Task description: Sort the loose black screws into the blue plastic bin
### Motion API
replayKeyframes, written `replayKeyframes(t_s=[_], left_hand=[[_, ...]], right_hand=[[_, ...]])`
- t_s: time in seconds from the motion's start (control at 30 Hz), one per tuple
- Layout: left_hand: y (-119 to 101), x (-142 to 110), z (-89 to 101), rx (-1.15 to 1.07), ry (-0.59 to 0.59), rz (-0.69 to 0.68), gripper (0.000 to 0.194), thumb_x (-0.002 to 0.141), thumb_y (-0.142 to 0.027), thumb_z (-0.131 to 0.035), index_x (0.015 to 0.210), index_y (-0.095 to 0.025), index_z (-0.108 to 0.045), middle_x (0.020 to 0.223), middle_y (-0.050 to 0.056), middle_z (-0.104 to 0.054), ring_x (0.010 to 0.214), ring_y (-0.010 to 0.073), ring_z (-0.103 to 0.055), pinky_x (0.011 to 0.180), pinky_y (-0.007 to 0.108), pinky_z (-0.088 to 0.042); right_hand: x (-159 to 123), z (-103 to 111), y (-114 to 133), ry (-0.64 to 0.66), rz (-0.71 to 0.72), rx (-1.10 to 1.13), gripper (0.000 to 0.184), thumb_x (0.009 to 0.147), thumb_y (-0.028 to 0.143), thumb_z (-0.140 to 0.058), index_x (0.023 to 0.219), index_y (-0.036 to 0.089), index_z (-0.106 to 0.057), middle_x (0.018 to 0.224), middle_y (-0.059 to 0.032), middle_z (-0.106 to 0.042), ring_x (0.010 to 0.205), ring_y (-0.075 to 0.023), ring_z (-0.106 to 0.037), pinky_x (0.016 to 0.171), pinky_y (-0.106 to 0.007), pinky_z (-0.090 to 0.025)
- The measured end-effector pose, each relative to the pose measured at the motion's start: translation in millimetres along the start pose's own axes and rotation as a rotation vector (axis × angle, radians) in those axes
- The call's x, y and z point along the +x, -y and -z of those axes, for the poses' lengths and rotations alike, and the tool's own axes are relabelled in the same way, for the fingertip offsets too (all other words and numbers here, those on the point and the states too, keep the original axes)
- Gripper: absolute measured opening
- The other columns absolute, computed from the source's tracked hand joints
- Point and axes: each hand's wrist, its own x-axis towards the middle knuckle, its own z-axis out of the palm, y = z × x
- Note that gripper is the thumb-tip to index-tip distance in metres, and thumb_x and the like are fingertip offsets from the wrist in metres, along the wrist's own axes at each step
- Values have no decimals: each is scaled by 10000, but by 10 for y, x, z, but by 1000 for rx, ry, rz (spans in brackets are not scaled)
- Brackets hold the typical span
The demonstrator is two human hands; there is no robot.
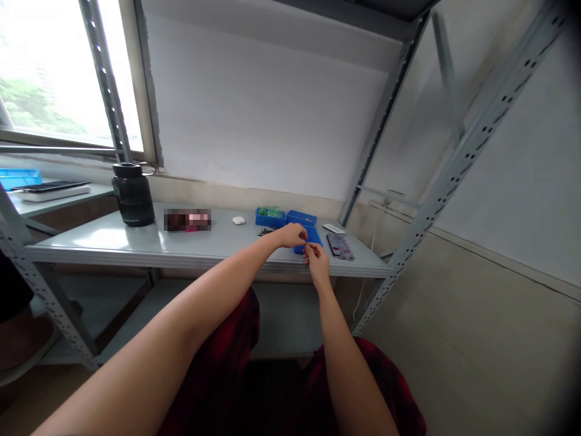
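Observation:
Above the front part of a grey shelf, my left hand [293, 234] and my right hand [316, 257] meet, fingertips close together. Both are closed in a pinch. Whatever is between the fingers is too small to make out. Right behind and below them is a blue tray [314, 234], partly covered by the hands. Several small dark pieces [265, 231] lie in a loose pile left of that tray, partly behind my left hand.
Behind stand a blue bin [258, 220] of green items and another blue bin [301, 214]. A phone [334, 245] and a white card [333, 228] lie at right. Leftward are a white earbud case [238, 220] and a dark bottle [134, 197]. Metal posts [385, 109] frame the shelf [213, 242].

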Motion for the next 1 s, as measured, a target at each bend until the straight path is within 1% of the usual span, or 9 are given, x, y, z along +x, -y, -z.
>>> replayKeyframes(t_s=[0.07,0.13,0.3,0.53,0.6,0.7,0.83,0.9,1.0], left_hand=[[23,0,-1,13,35,6,225,788,-174,-545,904,-112,-727,867,64,-715,785,170,-615,704,234,-440],[39,5,-4,27,42,12,228,782,-175,-543,896,-118,-731,859,60,-716,781,165,-614,690,226,-433],[57,18,-16,52,12,12,235,779,-180,-527,874,-127,-735,831,54,-713,747,154,-603,667,217,-426],[70,28,-34,59,-36,51,234,768,-181,-526,856,-129,-737,821,58,-712,749,163,-608,711,236,-457],[61,30,-32,28,-48,39,232,770,-178,-531,856,-121,-738,830,64,-715,764,169,-617,738,249,-467],[49,44,-27,-81,-49,29,231,760,-191,-579,908,-110,-736,895,72,-723,829,177,-636,787,256,-479],[47,69,-23,-188,-42,80,297,716,-182,-647,986,-85,-724,965,99,-726,885,188,-649,807,250,-493],[50,69,-21,-205,-35,87,284,716,-162,-635,974,-85,-727,952,98,-729,877,183,-652,796,241,-496],[48,49,-16,-192,-17,49,226,741,-159,-601,912,-98,-735,887,78,-731,825,167,-649,770,232,-493]], right_hand=[[-2,5,8,3,-5,4,356,658,511,-670,834,205,-623,692,-26,-641,597,-171,-550,482,-264,-392],[-6,5,15,11,-9,4,350,660,507,-671,833,206,-622,696,-28,-642,596,-171,-548,486,-266,-394],[-11,10,22,3,-15,-7,358,668,514,-664,843,205,-621,709,-32,-644,597,-174,-546,485,-272,-398],[-14,26,21,-2,-1,-26,358,687,533,-642,833,208,-614,710,-32,-646,595,-171,-542,487,-269,-390],[-14,21,18,1,-4,-34,356,687,538,-641,820,209,-614,709,-34,-644,591,-170,-538,483,-270,-388],[-16,3,13,-5,-1,-43,376,685,568,-630,807,213,-613,704,-31,-638,586,-167,-536,477,-269,-389],[-30,-32,19,26,-7,-35,417,678,614,-618,798,215,-610,684,-20,-626,557,-150,-517,465,-258,-384],[-41,-50,27,52,-12,-26,428,673,627,-621,780,214,-606,674,-17,-622,550,-143,-510,461,-253,-376],[-55,-71,37,69,-13,-9,436,661,639,-633,739,211,-595,659,-15,-614,541,-136,-499,454,-249,-367]])
